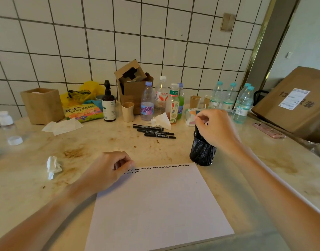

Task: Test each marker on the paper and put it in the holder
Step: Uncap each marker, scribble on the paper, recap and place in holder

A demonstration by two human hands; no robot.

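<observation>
A white paper lies in front of me with black squiggles along its top edge. My left hand rests on the paper's top left corner, fingers curled with nothing seen in them. A black mesh holder stands just past the paper's top right corner. My right hand hovers over it and pinches the upper end of a black marker whose lower part is inside the holder. Three more black markers lie side by side further back on the table.
Crumpled tissues lie left of the paper and by the markers. Several bottles, paper cups, a brown pump bottle, cardboard boxes and a snack bag line the wall. A pink phone lies at the right.
</observation>
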